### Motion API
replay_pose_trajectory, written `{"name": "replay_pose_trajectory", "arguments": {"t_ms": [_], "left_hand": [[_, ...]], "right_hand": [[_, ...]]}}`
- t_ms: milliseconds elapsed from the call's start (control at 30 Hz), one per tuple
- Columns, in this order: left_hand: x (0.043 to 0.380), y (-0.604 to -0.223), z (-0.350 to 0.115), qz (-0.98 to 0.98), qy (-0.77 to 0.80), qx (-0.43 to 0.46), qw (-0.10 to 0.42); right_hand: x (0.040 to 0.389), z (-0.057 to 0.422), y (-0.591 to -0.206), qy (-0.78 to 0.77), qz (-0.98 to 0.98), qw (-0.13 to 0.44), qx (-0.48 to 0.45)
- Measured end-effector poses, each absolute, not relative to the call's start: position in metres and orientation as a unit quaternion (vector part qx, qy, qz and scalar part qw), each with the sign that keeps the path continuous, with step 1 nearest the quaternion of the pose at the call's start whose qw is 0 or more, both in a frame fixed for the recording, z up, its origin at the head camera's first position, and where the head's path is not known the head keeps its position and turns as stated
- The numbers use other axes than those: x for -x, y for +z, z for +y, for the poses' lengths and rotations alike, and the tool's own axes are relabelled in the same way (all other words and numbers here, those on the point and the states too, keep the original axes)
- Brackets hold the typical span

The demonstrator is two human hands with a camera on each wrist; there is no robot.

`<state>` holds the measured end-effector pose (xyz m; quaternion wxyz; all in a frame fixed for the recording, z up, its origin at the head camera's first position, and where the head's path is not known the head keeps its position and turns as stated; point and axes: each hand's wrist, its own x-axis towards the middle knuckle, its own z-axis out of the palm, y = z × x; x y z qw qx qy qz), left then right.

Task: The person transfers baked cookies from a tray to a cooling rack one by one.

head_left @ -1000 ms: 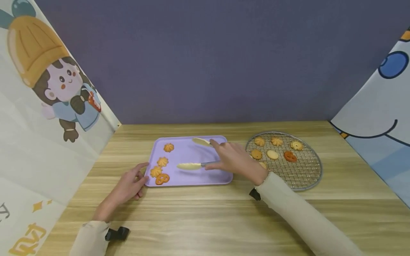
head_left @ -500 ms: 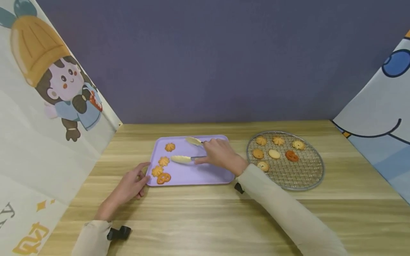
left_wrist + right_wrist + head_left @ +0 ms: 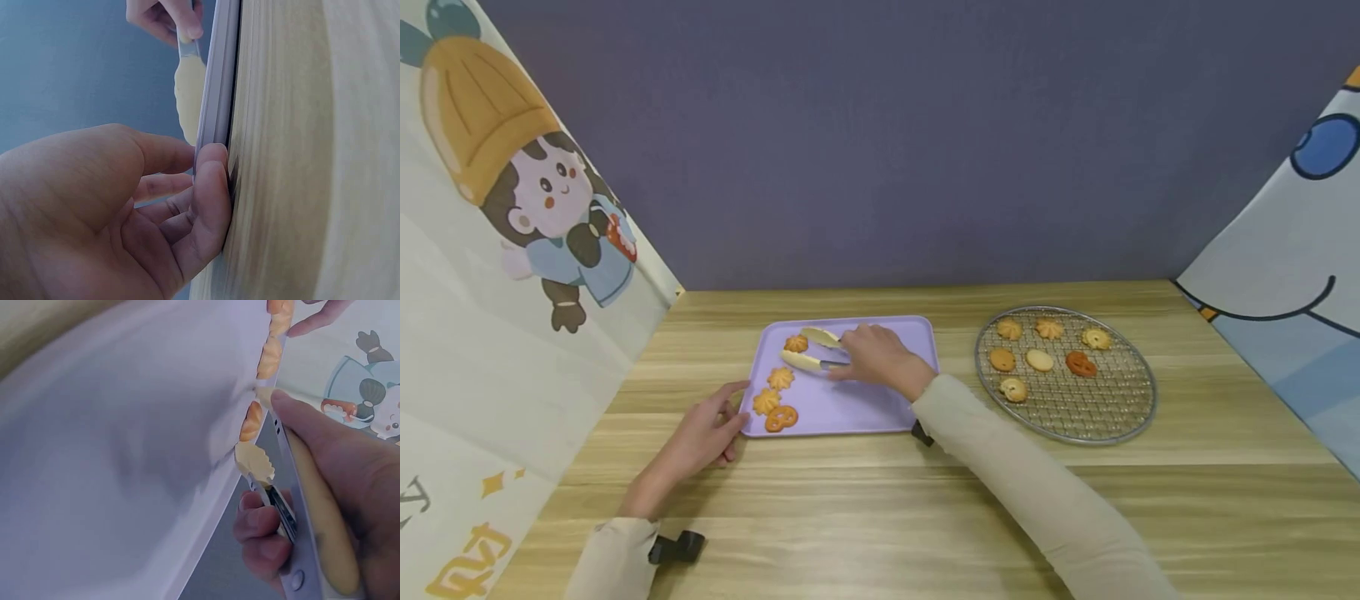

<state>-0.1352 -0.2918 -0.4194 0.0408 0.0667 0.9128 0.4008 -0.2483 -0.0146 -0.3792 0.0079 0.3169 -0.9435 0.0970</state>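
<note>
My right hand (image 3: 880, 360) holds a pair of tongs (image 3: 312, 506) with cream-coloured tips. Their tips stand apart, one on each side of a flower-shaped cookie (image 3: 796, 342) at the back left of a lilac tray (image 3: 865, 417); in the right wrist view that cookie (image 3: 251, 421) sits between them. Whether the tips touch it, I cannot tell. At the tray's left front corner my left hand (image 3: 700, 429) pinches the rim, thumb and fingers on it in the left wrist view. Two more flower-shaped cookies (image 3: 767, 402) and a pretzel (image 3: 781, 418) lie along the tray's left side.
Right of the tray lies a round wire rack (image 3: 1097, 417) bearing several cookies, among them a pale oval cookie (image 3: 1040, 360) and a darker pretzel (image 3: 1081, 364). A dark panel (image 3: 910, 150) rises behind the wooden table (image 3: 850, 517), with printed cloths at both sides.
My right hand has moved left across the tray with the tongs, bringing their tips to the back-left cookie. The left hand stays on the rim.
</note>
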Motion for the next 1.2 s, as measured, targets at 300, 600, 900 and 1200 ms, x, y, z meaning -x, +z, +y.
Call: {"name": "replay_pose_trajectory", "arguments": {"t_ms": [300, 600, 900, 1200], "left_hand": [[0.135, -0.418, -0.290, 0.912, 0.401, -0.071, 0.041], [0.136, -0.418, -0.290, 0.913, 0.401, -0.067, 0.043], [0.135, -0.417, -0.292, 0.913, 0.402, -0.063, 0.042], [0.133, -0.415, -0.291, 0.911, 0.405, -0.068, 0.040]], "right_hand": [[0.248, -0.018, -0.383, 0.099, -0.942, 0.009, -0.320], [0.243, -0.007, -0.381, 0.087, -0.937, 0.033, -0.337], [0.233, 0.021, -0.377, 0.099, -0.932, 0.067, -0.343], [0.216, 0.049, -0.365, 0.117, -0.922, 0.082, -0.360]]}}
